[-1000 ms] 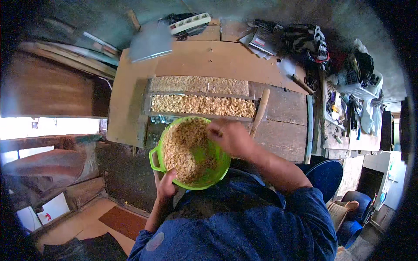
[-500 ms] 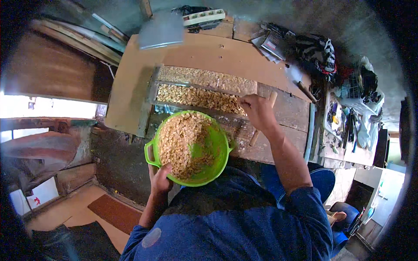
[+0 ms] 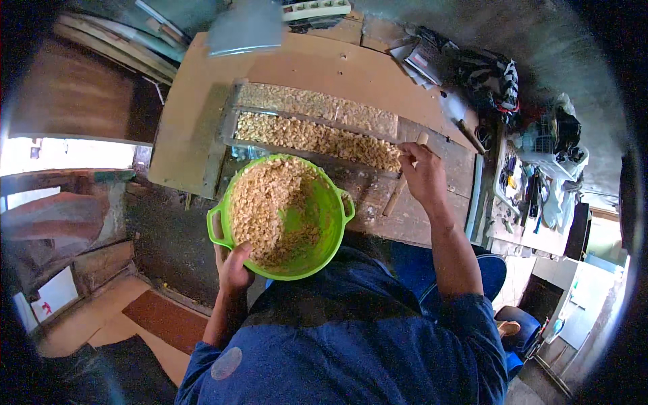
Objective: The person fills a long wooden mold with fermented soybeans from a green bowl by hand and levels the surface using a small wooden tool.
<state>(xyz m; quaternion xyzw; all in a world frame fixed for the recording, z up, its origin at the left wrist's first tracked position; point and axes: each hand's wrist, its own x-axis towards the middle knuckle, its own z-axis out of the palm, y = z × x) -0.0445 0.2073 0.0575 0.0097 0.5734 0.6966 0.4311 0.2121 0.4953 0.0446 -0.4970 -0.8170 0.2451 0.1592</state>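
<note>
My left hand [image 3: 236, 268] grips the near-left rim of a green two-handled bowl [image 3: 332, 219], with the thumb over the edge. A mound of oat flakes [image 3: 260, 202] fills the bowl's left side; the right side shows bare green with crumbs. Beyond the bowl, a long narrow mould holds a row of oat flakes [image 3: 297, 136]. Right behind it lies a paler, flatter oat layer [image 3: 290, 99]. At the right end of the nearer row is my right hand [image 3: 424, 174], its fingers curled and pinched together. Whatever they hold is hidden.
A wooden rolling pin [image 3: 397, 196] lies beside my right hand on the plank table [image 3: 445, 182]. Clear plastic sheets [image 3: 244, 30] and a white power strip [image 3: 316, 9] are at the back. Bags and papers [image 3: 422, 64] sit at the back right, near a tray of tools [image 3: 513, 179].
My right hand has shifted right along the nearer oat row to its right end, uncovering flakes there. The left hand still holds the bowl. The whole view has shifted slightly.
</note>
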